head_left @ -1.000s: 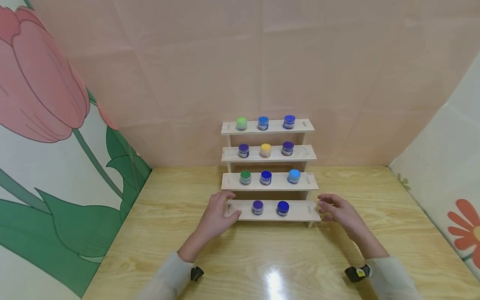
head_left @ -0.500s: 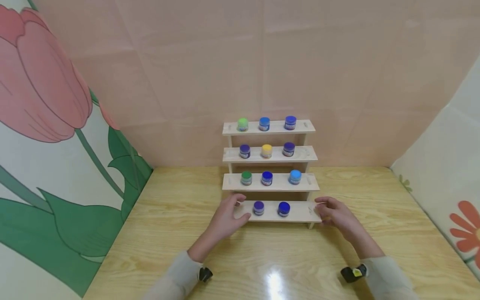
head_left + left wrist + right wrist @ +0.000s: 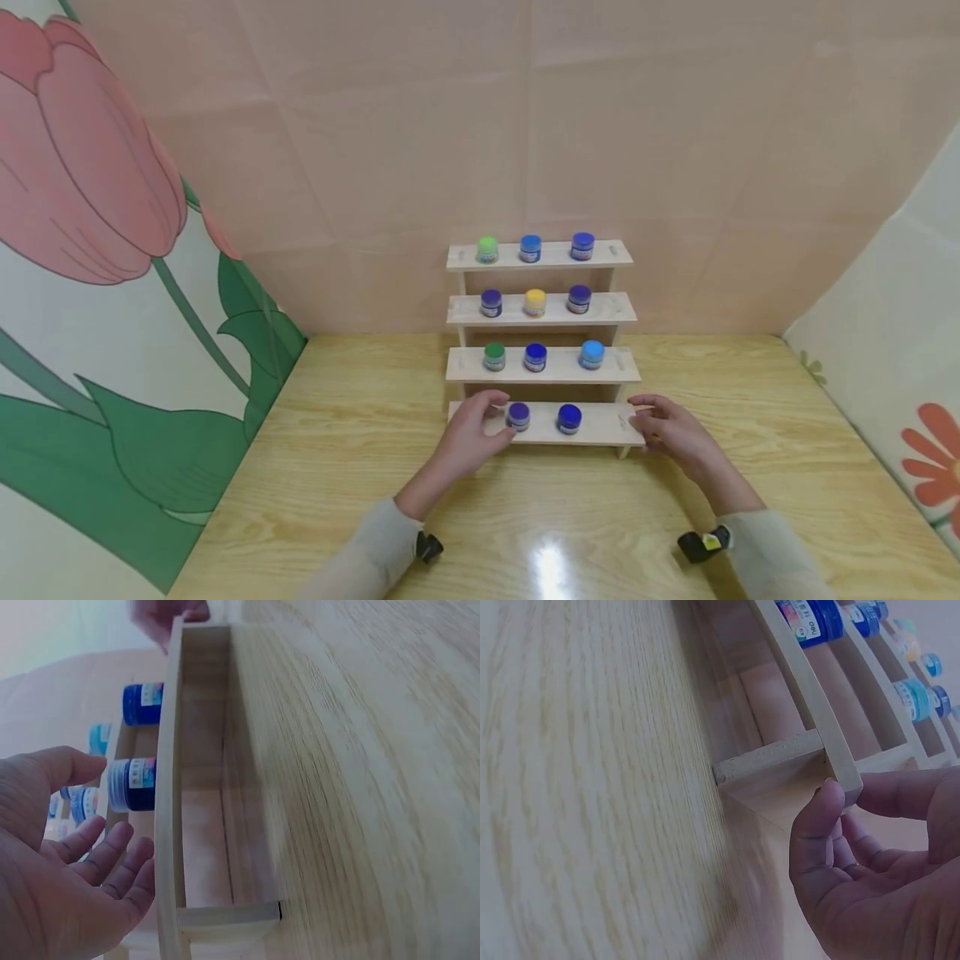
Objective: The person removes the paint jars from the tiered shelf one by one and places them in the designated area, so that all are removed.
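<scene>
A tiered wooden rack (image 3: 607,425) stands on the table, its steps holding small paint jars. My left hand (image 3: 476,433) is at the left part of the bottom step, thumb and fingers spread beside a purple-lidded jar (image 3: 518,417). In the left wrist view the thumb tip comes right up to that jar's lid (image 3: 118,785), and the other fingers are loosely bent below it. My right hand (image 3: 678,435) pinches the right end of the bottom step between thumb and index finger, as the right wrist view shows at the board's end (image 3: 846,776). A dark blue jar (image 3: 569,418) stands between the hands.
Upper steps carry several more jars, among them a dark green one (image 3: 494,357), a yellow one (image 3: 535,302) and a light green one (image 3: 487,249). A pink-beige backdrop (image 3: 375,208) rises behind the rack. Flower-printed panels flank the wooden table (image 3: 337,433).
My left hand has moved right along the bottom step to the purple-lidded jar. My right hand has come in slightly to the left onto the step's right end.
</scene>
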Motion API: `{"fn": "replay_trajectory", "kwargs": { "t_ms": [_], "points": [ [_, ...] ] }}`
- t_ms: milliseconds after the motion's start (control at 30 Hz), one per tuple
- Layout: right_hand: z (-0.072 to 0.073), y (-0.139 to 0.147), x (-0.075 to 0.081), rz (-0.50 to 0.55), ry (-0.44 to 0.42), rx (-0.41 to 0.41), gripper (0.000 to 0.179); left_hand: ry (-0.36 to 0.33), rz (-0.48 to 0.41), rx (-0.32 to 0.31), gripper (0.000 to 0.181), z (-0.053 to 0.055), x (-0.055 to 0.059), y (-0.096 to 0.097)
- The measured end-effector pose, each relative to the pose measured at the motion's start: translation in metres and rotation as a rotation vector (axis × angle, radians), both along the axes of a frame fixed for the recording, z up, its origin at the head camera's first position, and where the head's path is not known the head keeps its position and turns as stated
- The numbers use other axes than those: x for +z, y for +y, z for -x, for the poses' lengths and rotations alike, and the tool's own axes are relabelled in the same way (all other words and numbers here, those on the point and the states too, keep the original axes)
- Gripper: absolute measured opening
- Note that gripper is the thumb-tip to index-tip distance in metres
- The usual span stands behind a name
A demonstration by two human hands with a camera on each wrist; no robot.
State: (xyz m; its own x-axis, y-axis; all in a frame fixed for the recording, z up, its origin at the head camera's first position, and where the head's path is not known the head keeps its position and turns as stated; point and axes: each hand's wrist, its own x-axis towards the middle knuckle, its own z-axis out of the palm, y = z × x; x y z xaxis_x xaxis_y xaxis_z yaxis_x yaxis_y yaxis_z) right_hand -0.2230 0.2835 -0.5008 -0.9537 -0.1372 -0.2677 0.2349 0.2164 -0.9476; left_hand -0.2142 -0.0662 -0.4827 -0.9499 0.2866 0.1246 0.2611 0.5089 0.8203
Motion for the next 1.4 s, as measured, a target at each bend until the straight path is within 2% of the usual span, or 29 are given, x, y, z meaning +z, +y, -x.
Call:
{"fn": "replay_trajectory", "kwargs": {
  "t_ms": [300,533,833,1200,1400],
  "points": [
    [0.004,0.005,-0.005,0.09,-0.047,0.022,0.048,-0.024,-0.005,0.007,0.049,0.005,-0.003,0.01],
    [0.006,0.009,-0.001,0.147,-0.068,0.047,0.03,-0.029,0.019,0.024,0.047,0.009,-0.004,0.016],
    [0.008,0.007,0.001,0.145,-0.091,0.05,0.025,-0.063,0.018,0.041,0.046,0.012,-0.004,0.019],
    [0.008,0.007,0.001,0.152,-0.112,0.053,0.028,-0.08,0.029,0.04,0.039,0.013,-0.004,0.019],
    [0.007,0.009,0.001,0.172,-0.118,0.057,0.025,-0.08,-0.031,0.013,0.037,0.012,-0.001,0.011]
  ]
}}
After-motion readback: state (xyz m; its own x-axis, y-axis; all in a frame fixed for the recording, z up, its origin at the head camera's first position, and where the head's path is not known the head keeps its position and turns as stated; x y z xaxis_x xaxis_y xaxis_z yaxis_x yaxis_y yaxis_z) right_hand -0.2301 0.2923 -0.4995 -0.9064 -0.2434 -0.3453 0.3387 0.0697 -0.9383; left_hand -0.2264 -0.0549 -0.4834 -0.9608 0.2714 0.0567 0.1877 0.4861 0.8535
